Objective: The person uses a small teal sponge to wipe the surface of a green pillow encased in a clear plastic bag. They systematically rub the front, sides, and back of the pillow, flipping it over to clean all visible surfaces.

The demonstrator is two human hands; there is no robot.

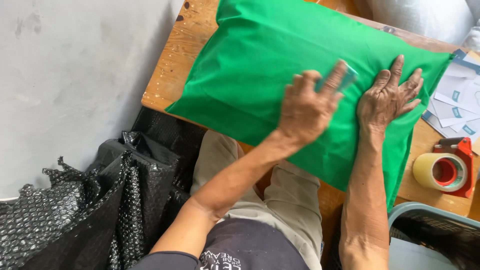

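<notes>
A plump green fabric bag [260, 65] lies on a wooden table [175, 60]. My left hand [307, 107] is blurred over the bag's middle, and a small pale blue strip [347, 77] shows at its fingertips, against the fabric. Just to its right, my right hand [387, 97] lies flat on the bag with its fingers spread and nothing in it. Both forearms reach up from the bottom of the view over my lap.
A red tape dispenser [447, 170] with a tan roll sits at the table's right edge. White and blue paper slips [460, 100] lie behind it. A grey basket [425, 215] stands at lower right, black bubble wrap [75, 210] is heaped at lower left, and white sacks [425, 15] are at top right.
</notes>
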